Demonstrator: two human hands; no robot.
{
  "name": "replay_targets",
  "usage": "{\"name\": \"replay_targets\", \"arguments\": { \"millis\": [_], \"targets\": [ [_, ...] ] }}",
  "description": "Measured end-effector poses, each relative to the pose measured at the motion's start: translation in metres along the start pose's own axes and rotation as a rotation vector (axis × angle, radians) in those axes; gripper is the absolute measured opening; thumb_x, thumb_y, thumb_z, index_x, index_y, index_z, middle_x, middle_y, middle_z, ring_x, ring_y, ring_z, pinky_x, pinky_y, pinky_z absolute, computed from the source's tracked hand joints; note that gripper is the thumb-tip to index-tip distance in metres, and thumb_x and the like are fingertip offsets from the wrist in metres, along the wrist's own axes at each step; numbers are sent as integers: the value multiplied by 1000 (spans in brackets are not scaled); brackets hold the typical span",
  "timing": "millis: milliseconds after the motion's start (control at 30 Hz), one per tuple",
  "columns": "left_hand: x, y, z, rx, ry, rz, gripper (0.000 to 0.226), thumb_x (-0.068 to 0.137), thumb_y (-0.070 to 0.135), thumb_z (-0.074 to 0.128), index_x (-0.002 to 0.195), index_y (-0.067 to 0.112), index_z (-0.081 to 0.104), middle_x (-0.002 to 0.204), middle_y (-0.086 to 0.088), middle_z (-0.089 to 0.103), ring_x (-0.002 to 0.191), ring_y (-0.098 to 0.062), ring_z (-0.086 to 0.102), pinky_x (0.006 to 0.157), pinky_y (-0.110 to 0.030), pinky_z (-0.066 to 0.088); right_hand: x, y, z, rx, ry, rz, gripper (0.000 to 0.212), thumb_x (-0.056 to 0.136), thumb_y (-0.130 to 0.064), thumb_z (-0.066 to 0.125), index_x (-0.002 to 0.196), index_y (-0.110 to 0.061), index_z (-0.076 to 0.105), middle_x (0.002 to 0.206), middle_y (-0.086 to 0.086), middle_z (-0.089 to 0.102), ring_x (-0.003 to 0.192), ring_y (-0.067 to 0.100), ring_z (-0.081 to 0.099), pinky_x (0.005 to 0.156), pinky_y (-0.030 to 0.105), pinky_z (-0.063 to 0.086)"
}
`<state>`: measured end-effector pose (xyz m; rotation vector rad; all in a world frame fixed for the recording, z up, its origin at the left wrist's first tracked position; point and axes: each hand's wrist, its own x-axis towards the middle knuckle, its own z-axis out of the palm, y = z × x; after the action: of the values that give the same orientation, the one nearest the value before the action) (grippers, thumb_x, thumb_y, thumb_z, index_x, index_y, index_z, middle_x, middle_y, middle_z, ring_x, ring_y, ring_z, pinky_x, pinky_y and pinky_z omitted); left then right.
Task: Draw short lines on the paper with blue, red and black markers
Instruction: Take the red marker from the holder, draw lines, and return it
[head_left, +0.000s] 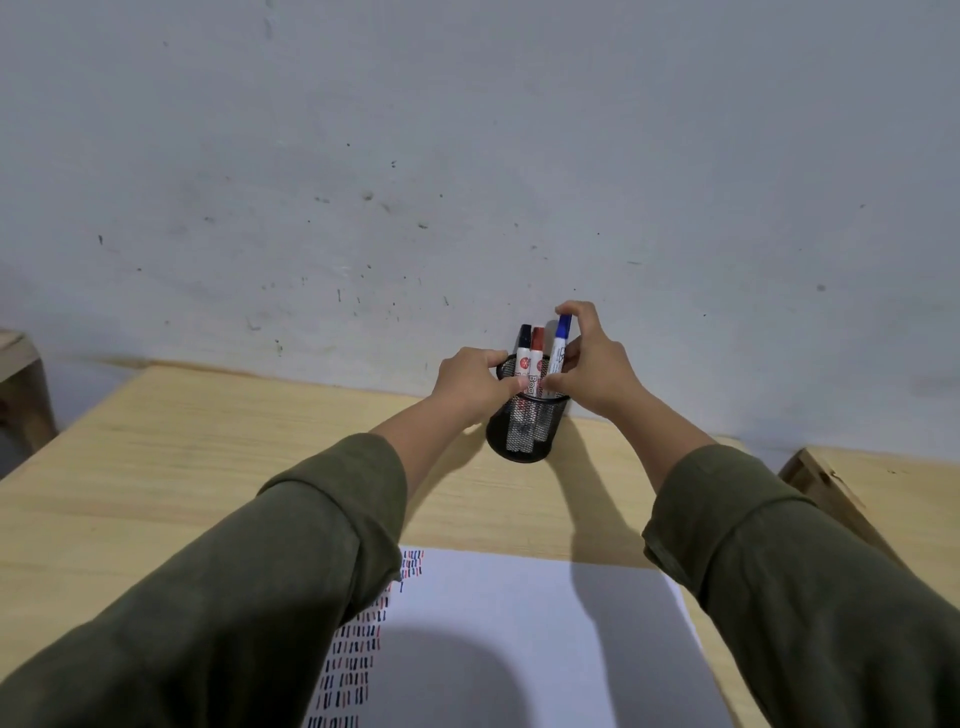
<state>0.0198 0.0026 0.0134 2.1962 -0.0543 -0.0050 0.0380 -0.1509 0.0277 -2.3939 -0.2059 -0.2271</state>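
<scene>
A black mesh pen cup (524, 431) stood near the far edge of the wooden table (208, 467), close to the wall (467, 130). The left hand (470, 384) gripped the cup's rim, fingers curled over it. The right hand (592, 364) pinched the blue marker (560, 343), fingertip on its cap and thumb low on the barrel; the marker's lower end appeared to remain inside the cup. The black marker (522, 351) and red marker (536, 353) stood upright in the cup, just beside each other. The paper (519, 623) lay at the table's near edge, 1 block of short blue, red and black lines (353, 660) along its left side.
</scene>
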Motion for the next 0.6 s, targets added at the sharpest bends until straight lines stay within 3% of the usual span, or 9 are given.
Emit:
{"name": "replay_targets", "arguments": {
  "millis": [100, 300, 367, 500, 600],
  "targets": [
    [2, -1, 1, 8, 0, -4, 53, 84, 34, 66, 133, 19, 54, 138, -2, 55, 129, -22, 47, 107, -33, 37, 4, 2, 4, -78, 6, 1, 67, 68, 3, 74, 123, -17, 43, 99, 10, 58, 80, 22, 56, 58, 21, 41],
    [2, -1, 1, -4, 6, 11, 47, 85, 32, 66, 130, 20, 57, 134, -4, 58, 128, -22, 48, 102, -29, 37, 10, 0, 8, -200, 18, -38, 63, 76, -5, 71, 132, -21, 48, 118, 13, 43, 105, 29, 52, 77, 27, 43],
    [2, -1, 1, -7, 8, 11, 48, 85, 32, 66, 131, 20, 56, 135, -4, 57, 128, -22, 47, 103, -30, 37, 11, -1, 7, -225, 27, -35, 59, 79, -8, 70, 133, -21, 49, 121, 13, 42, 104, 26, 50, 76, 26, 41],
    [3, -3, 3, -51, 13, -19, 55, 83, 33, 68, 134, 18, 53, 137, -4, 55, 129, -21, 48, 103, -29, 37, 7, 1, 6, -206, 94, -54, 46, 79, -19, 71, 121, -25, 55, 107, 3, 37, 93, 19, 46, 72, 25, 37],
    [2, -5, 4, -65, 10, -16, 56, 83, 34, 68, 135, 18, 52, 138, -3, 55, 128, -20, 49, 102, -28, 37, 0, 0, 8, -100, 118, -87, 38, 77, -21, 73, 111, -21, 55, 100, 5, 49, 87, 19, 51, 68, 26, 37]
  ]
}}
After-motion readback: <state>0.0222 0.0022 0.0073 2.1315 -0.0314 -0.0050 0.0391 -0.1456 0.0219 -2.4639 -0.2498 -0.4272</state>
